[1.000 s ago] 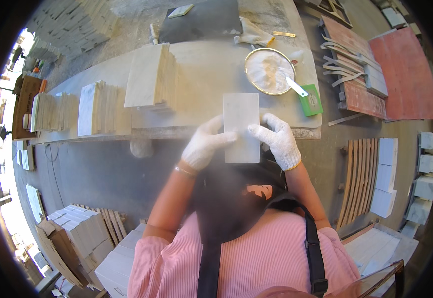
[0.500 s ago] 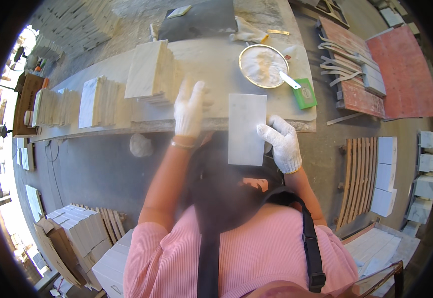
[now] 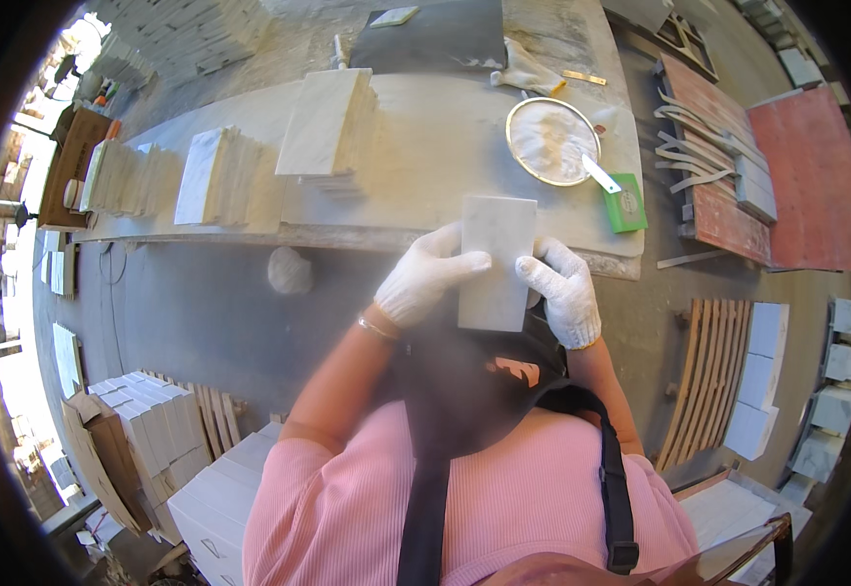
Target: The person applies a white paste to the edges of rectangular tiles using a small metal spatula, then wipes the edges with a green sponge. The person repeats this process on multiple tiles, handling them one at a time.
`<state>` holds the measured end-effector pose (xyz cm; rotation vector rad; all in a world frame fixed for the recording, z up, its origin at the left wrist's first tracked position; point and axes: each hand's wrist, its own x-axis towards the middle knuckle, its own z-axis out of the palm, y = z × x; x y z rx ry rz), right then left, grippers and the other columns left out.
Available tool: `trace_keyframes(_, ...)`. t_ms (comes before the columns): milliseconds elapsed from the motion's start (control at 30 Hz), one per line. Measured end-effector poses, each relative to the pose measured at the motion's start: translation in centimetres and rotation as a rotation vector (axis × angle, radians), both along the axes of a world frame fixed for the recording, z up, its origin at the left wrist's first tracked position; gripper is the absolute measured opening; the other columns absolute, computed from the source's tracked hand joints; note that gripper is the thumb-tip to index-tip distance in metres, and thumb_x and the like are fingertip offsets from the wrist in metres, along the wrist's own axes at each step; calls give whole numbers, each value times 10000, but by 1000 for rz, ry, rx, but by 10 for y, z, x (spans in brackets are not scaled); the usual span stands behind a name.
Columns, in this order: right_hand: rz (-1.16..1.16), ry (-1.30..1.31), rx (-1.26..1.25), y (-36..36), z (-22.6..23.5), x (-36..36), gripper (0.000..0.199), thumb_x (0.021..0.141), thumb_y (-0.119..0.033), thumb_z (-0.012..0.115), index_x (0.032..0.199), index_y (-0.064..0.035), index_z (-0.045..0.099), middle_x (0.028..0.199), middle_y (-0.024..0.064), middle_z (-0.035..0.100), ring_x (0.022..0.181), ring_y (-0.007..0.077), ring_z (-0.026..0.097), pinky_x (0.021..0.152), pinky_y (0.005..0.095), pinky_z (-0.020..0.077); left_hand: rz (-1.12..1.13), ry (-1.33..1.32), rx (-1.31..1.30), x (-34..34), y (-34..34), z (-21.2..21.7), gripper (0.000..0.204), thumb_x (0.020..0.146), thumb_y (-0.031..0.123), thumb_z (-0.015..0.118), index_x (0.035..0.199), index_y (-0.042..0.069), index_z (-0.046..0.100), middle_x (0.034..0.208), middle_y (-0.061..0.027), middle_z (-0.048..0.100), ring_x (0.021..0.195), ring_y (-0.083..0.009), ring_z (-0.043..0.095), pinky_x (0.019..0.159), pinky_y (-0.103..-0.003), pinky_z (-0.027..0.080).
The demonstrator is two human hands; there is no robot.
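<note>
Between my gloved hands I hold a rectangular pale grey-white stone tile [image 3: 497,278] upright, just off the bench's near edge. My left hand [image 3: 433,273] grips its left edge, thumb across the face and fingers behind. On the opposite edge, my right hand [image 3: 564,293] pinches it with the thumb in front; the other fingers are partly hidden. Beyond the tile, a round container of white powder [image 3: 542,132] stands on the bench, with a white-handled tool [image 3: 600,174] resting on its rim. Beside it lies a green box [image 3: 626,203].
Stacks of tiles stand along the bench [image 3: 425,146], the nearest stack [image 3: 320,127] left of my hands. A dark sheet [image 3: 430,39] and a glove [image 3: 526,70] lie farther back. To the right are a red board [image 3: 811,176] and a wooden pallet [image 3: 704,381]; white boxes [image 3: 157,420] sit lower left.
My left hand has come from the bench beside the tile stack to the tile and taken its left edge. The right hand still holds the other edge. The view has shifted slightly.
</note>
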<state>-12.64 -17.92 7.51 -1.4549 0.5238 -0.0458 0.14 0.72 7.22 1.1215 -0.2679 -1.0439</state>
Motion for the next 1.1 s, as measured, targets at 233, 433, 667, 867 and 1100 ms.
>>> trace_keyframes(233,-178,-214,-465,-9,15,30,448,959,-137,745,1372,-17,622,1186,82,683,1039,138,639,908,304,534,-26,-44,42,-4,-3,3,521,936,148,732,1411,-23,604,1263,-39,693,1116,-127,612,1009,-313,485)
trace_keyframes(433,-137,-402,-1107,2,20,62,493,924,-214,757,1367,-37,632,1330,188,662,1218,355,636,1059,435,495,-74,-77,49,-13,-13,4,513,931,120,724,1408,-24,605,1258,-43,693,1113,-126,610,1004,-315,490)
trace_keyframes(667,-303,-242,-910,-34,2,47,474,936,-104,717,1396,-38,622,1388,179,647,1274,314,611,1092,399,473,-66,-79,51,-5,-12,2,512,939,122,725,1414,-24,600,1273,-50,691,1118,-128,608,1010,-317,489)
trace_keyframes(867,-306,-319,-701,-33,12,34,536,915,-17,734,1431,-3,590,1450,142,623,1337,229,580,1087,357,470,-66,-22,-24,-4,-20,-5,505,939,112,722,1410,-24,602,1276,-50,690,1122,-127,606,1009,-317,489)
trace_keyframes(1100,-228,-327,-1215,-9,21,58,572,885,-205,836,1394,-52,625,1388,183,633,1328,329,578,1114,414,466,-144,-169,76,-7,-22,-4,559,946,157,730,1443,-47,574,1344,-102,685,1195,-156,615,1063,-333,477)
